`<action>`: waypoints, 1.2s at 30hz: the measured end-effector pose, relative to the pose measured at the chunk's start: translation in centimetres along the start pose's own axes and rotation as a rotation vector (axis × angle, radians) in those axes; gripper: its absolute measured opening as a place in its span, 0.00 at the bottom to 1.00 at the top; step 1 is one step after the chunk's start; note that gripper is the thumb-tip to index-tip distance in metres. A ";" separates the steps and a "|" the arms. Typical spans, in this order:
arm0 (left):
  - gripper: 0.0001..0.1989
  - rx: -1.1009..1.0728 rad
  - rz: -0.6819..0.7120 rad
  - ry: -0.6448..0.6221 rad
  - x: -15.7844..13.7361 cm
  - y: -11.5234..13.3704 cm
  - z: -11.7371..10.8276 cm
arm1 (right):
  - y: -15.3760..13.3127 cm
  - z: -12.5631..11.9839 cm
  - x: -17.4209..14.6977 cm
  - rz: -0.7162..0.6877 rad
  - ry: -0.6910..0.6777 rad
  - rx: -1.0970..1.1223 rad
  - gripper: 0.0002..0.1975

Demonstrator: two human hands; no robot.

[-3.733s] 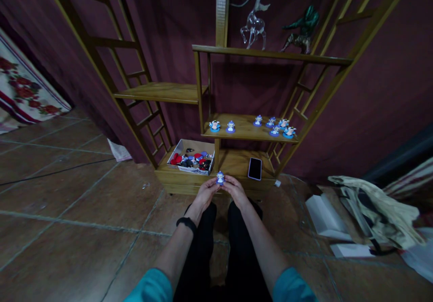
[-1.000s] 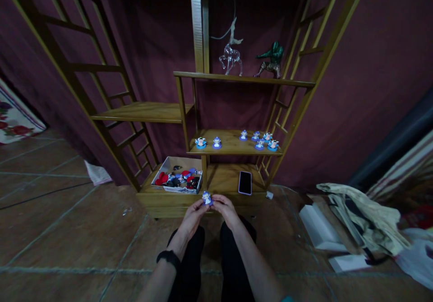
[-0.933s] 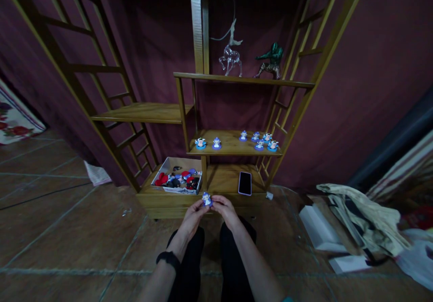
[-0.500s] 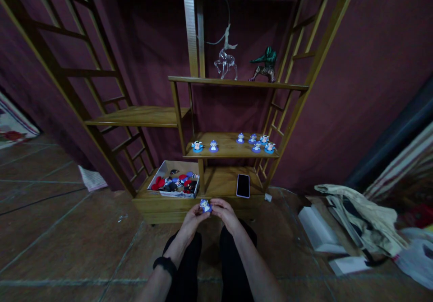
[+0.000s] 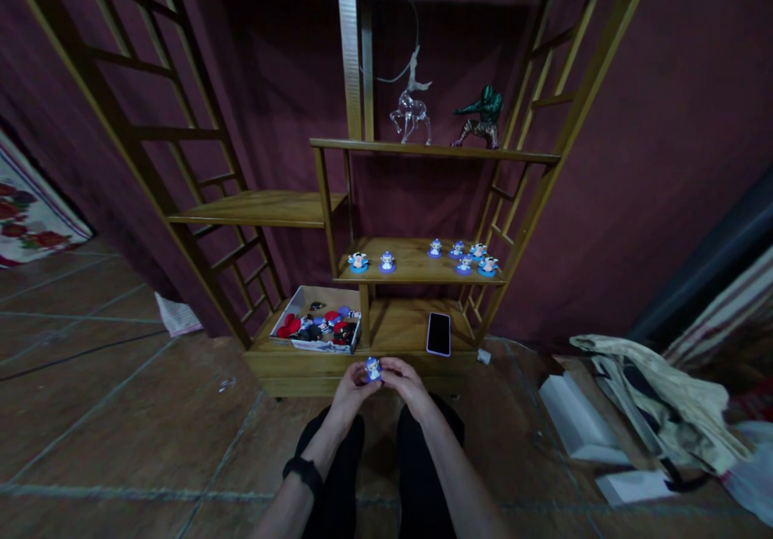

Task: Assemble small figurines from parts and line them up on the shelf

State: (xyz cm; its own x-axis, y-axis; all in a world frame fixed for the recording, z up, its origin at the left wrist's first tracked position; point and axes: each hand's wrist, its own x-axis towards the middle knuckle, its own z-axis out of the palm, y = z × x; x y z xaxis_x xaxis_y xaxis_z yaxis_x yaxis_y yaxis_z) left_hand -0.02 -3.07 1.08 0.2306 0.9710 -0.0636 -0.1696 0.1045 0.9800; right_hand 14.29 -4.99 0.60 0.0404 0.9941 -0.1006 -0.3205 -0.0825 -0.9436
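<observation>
A small purple-and-white figurine (image 5: 373, 369) is held upright between my two hands, in front of the shelf unit's base. My left hand (image 5: 351, 387) grips it from the left side, fingers closed on it. From the right, my right hand (image 5: 403, 379) has its fingertips closed at the figurine's edge. Several similar figurines stand on the small middle shelf (image 5: 416, 269), among them a purple one (image 5: 387, 262) and a blue-based one (image 5: 358, 262) at its left end. An open box (image 5: 326, 346) on the lower board holds several red, black and purple pieces.
A phone (image 5: 438, 334) lies on the lower board. Above, a clear deer ornament (image 5: 411, 108) and a green crouching figure (image 5: 483, 116) stand on the upper shelf (image 5: 435, 149). Cloth (image 5: 664, 394) and white boxes (image 5: 580, 422) lie on the floor at right.
My view has shifted slightly, so the shelf unit appears a little further right. Both hands still hold the figurine, which seems turned a little more upright.
</observation>
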 end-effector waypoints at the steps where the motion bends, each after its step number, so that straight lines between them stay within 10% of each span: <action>1: 0.24 -0.001 -0.006 0.003 0.0 0.0 0.0 | 0.1 0.0 0.0 -0.010 0.007 -0.009 0.25; 36: 0.25 0.141 0.108 -0.098 -0.6 0.3 0.3 | -1.4 1.9 -2.4 -0.271 0.108 -0.478 0.12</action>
State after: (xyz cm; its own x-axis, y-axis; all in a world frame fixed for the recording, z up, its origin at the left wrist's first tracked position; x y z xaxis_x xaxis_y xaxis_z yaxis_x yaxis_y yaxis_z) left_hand 0.07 -3.65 1.41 0.3113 0.9487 0.0557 -0.0645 -0.0373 0.9972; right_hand 12.84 -7.08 2.75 0.1666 0.9733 0.1579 0.1791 0.1276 -0.9755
